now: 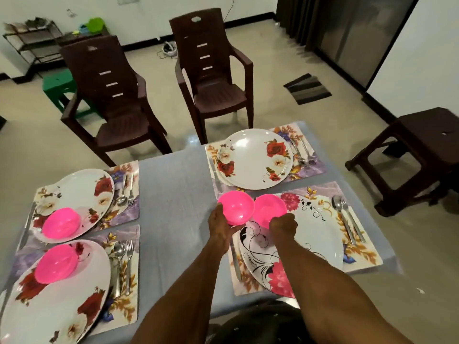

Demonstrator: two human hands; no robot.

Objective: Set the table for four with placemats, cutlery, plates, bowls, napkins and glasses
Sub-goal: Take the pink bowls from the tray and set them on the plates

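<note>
Two pink bowls, each clamped in a grip: left hand [221, 225] holds left bowl [236, 207], right hand [284, 224] right bowl [269, 210].

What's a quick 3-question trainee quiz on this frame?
1. How many pink bowls show in all?
2. True or false: the far right plate already carries a bowl.
3. Which hand grips a bowl above the near right plate: A left, B right?

Key: 1. Four: two on the left plates, one in the left hand, one in the right hand. 2. False. 3. B.
</note>
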